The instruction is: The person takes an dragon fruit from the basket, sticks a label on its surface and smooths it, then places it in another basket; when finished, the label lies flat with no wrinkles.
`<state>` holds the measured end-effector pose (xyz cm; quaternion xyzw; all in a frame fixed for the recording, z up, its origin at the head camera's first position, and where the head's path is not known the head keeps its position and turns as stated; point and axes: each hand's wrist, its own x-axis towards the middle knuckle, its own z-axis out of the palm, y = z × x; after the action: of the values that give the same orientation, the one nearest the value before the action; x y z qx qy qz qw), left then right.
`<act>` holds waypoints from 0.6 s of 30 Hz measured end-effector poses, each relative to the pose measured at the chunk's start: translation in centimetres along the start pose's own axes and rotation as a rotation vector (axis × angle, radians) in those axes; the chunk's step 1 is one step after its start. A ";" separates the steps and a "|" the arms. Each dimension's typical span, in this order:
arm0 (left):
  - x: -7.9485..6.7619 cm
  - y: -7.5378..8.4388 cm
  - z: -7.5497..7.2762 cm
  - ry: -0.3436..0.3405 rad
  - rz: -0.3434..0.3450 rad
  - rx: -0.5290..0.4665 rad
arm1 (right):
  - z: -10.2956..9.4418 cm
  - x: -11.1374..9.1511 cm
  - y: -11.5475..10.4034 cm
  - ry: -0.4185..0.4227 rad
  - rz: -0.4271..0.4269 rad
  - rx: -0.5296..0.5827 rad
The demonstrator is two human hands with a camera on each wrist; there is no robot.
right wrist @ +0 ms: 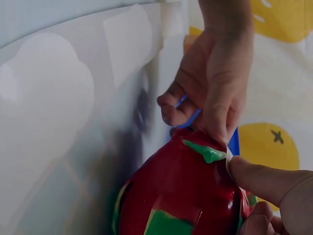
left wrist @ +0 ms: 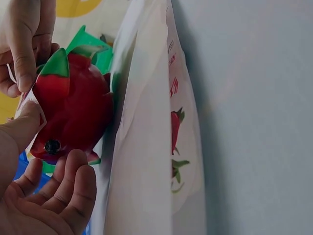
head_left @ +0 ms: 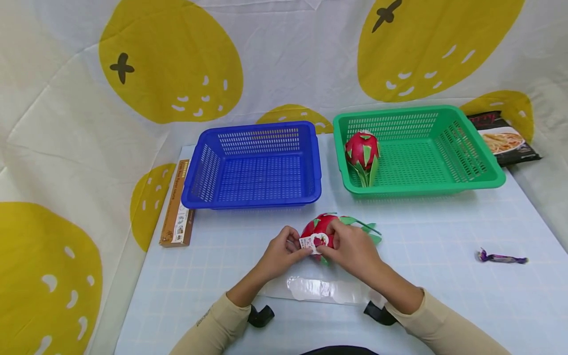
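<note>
A red toy dragon fruit (head_left: 312, 227) with green leaf tips lies on its side between both hands. A white sticker (head_left: 306, 242) with a fruit picture sits on its near face, its left end reaching the fruit's edge. My left hand (head_left: 281, 253) presses the sticker's left end with the thumb (left wrist: 27, 122); its other fingers are loosely bent beside the fruit. From the right, my right hand (head_left: 355, 246) holds the fruit, thumb (right wrist: 261, 176) on the sticker's edge and fingers bent at the fruit's side. A clear-and-white sticker sheet (head_left: 319, 290) lies in front.
A blue basket (head_left: 250, 203) stands at the back left, beside a brown box (head_left: 177, 212). Another dragon fruit (head_left: 361, 148) sits inside the green basket (head_left: 426, 187) at the back right. Behind that is a black food packet (head_left: 506, 138). A purple-wrapped stick (head_left: 501, 258) lies at right.
</note>
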<state>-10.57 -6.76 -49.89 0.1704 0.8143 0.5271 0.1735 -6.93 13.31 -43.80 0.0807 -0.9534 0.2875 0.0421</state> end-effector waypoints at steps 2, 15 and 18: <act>0.0 -0.1 0.0 -0.003 0.007 0.002 | 0.0 0.0 0.1 -0.007 -0.009 0.004; -0.1 -0.2 -0.4 -0.030 0.062 0.009 | -0.3 0.0 0.3 -0.028 -0.055 0.023; -0.2 0.1 -0.4 -0.029 0.070 0.014 | -0.3 0.0 0.3 -0.024 -0.065 0.028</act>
<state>-10.57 -7.10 -49.64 0.2074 0.8089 0.5246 0.1657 -6.95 13.71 -43.75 0.1158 -0.9466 0.2983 0.0387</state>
